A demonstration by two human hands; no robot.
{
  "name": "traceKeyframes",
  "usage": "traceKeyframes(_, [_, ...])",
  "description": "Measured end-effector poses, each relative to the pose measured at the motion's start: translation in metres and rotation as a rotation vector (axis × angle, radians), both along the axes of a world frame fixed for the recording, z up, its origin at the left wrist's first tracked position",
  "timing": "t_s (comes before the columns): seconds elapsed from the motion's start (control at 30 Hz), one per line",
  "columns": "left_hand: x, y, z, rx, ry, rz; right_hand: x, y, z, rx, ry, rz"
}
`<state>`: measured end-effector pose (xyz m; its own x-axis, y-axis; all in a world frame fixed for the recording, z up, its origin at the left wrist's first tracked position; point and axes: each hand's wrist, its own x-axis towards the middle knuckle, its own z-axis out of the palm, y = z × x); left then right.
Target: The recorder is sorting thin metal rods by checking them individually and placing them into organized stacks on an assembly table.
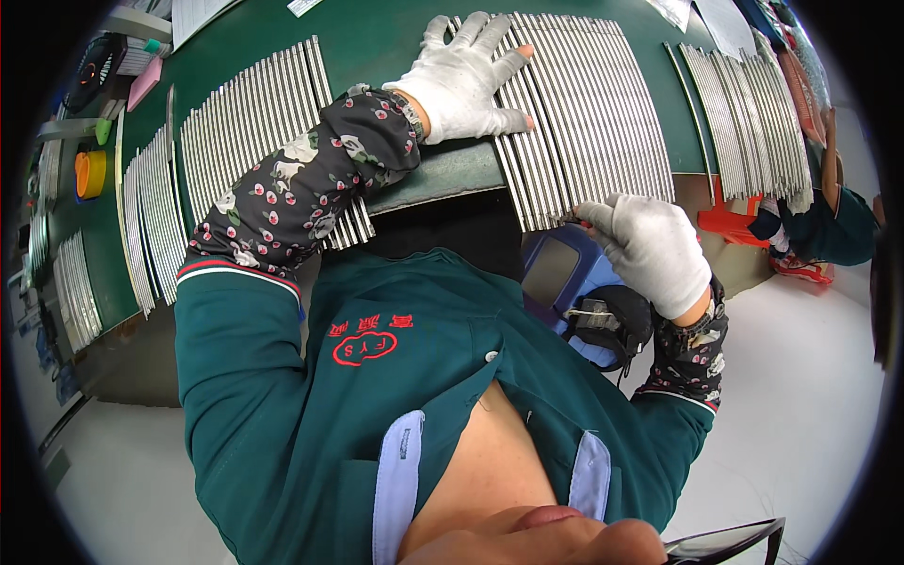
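A wide row of thin silvery metal rods (593, 104) lies side by side on the green table, their near ends reaching its front edge. My left hand (463, 80), in a white glove with some bare fingertips, is spread flat over the left side of this row. At the row's near ends is my right hand (652, 247), also in a white glove, with its fingers bent together against the rod ends. Whatever lies between those fingertips is hidden. Another batch of rods (250, 122) sits to the left, partly under my left forearm in its flowered sleeve.
More rods (749, 118) lie at the right, beside a co-worker (833, 226). Further rods (151, 212) and a yellow tape roll (90, 174) are on the left of the green table (363, 42). Below the front edge stands a blue stool (556, 268) with a black bag (612, 325).
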<state>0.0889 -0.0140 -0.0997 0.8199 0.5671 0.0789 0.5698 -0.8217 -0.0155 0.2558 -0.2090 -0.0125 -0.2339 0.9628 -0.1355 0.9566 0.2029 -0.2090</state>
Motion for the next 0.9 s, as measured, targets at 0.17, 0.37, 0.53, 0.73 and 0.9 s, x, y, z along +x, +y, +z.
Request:
traceKeyframes(0.17, [-0.001, 0.001, -0.002, 0.001, -0.011, -0.004, -0.001, 0.002, 0.001, 0.005, -0.005, 0.008])
traceKeyframes(0.37, [-0.001, 0.001, -0.004, -0.001, -0.002, -0.008, -0.002, 0.0, -0.004, 0.082, -0.112, 0.064])
traceKeyframes(0.53, [-0.001, 0.002, -0.003, -0.007, -0.006, -0.013, 0.004, -0.005, -0.015, 0.174, -0.253, 0.122])
traceKeyframes(0.73, [-0.001, 0.002, -0.006, 0.007, -0.022, -0.014, 0.009, -0.008, -0.026, 0.281, -0.216, 0.158])
traceKeyframes(0.9, [-0.001, 0.002, -0.004, -0.006, -0.008, -0.017, 0.014, -0.008, -0.027, 0.199, 0.034, 0.074])
